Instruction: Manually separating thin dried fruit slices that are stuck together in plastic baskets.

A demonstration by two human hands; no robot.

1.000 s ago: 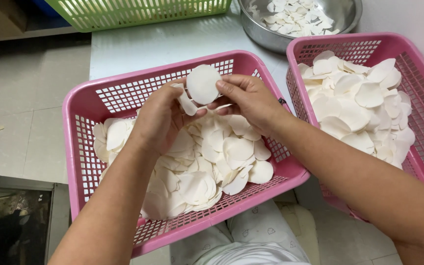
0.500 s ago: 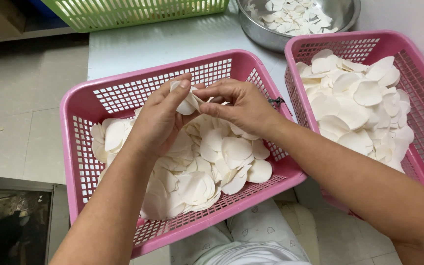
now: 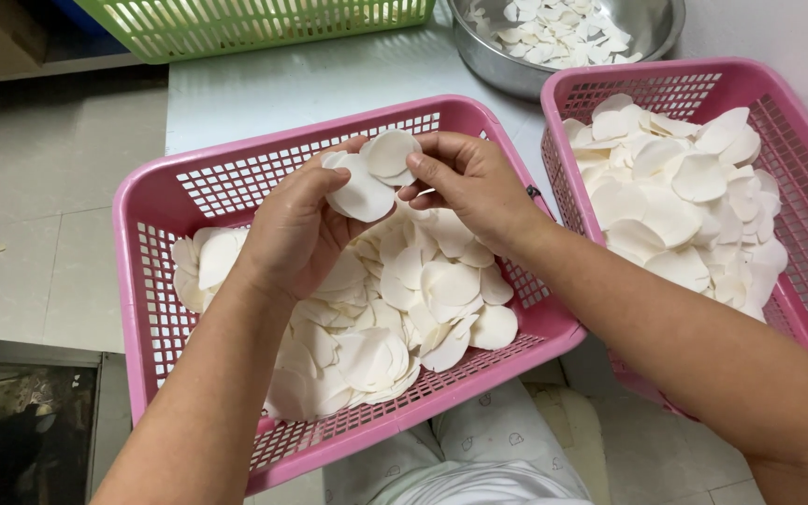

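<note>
Over a pink plastic basket (image 3: pixel 156 201) half filled with thin white round slices (image 3: pixel 395 309), both my hands work on a small stack of the same slices (image 3: pixel 371 178). My left hand (image 3: pixel 296 229) cups the stack from the left with its thumb on the front slice. My right hand (image 3: pixel 469 182) pinches the stack's right edge between thumb and fingers, and one slice fans out at the top.
A second pink basket (image 3: pixel 797 140) heaped with white slices stands at the right. Behind it sits a metal bowl (image 3: pixel 652 33) with smaller white pieces. A green basket (image 3: pixel 254 23) lies at the back left on the white tabletop (image 3: pixel 310 89). Tiled floor shows at the left.
A second ago a single slice stood up between my fingers; then both hands closed over the stack. Now the slices are fanned apart and both hands sit slightly higher over the basket.
</note>
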